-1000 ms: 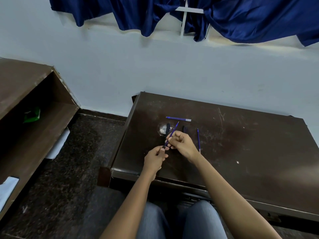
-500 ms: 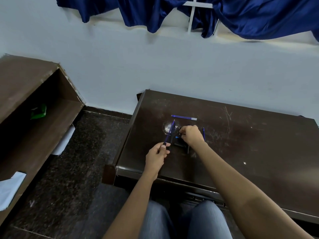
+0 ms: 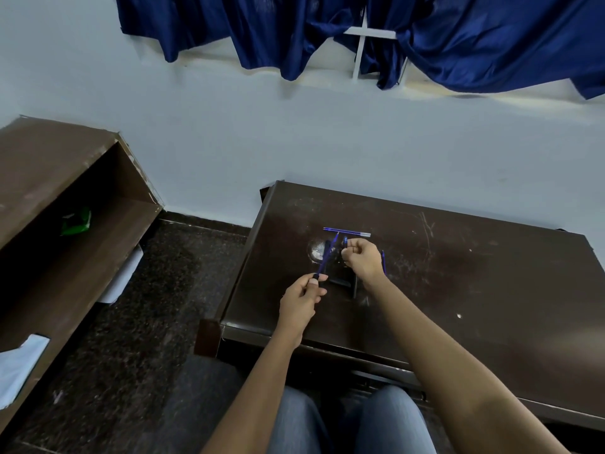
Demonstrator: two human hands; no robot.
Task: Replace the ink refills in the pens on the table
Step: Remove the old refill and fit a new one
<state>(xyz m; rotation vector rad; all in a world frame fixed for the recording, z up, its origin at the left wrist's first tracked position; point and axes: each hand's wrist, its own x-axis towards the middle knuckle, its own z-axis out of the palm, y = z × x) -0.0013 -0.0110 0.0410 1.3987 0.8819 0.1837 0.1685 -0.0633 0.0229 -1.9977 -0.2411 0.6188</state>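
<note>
My left hand pinches the lower end of a blue pen barrel that slants up and away over the dark brown table. My right hand is closed just right of the barrel's tip, its fingers pinched on a small dark pen part that I cannot make out clearly. A blue refill with a pale end lies flat just beyond both hands. Another blue refill lies behind my right wrist, mostly hidden. Dark pen parts rest on the table between my hands.
A shiny round mark sits on the tabletop left of the pens. A brown open shelf unit stands at the left with a green object inside. Dark speckled floor lies between shelf and table. Blue curtains hang on the wall behind.
My right hand let go of the barrel's upper part and moved away to the far right, closing near the pen parts. My left hand keeps the barrel. The camera shifted a little.
</note>
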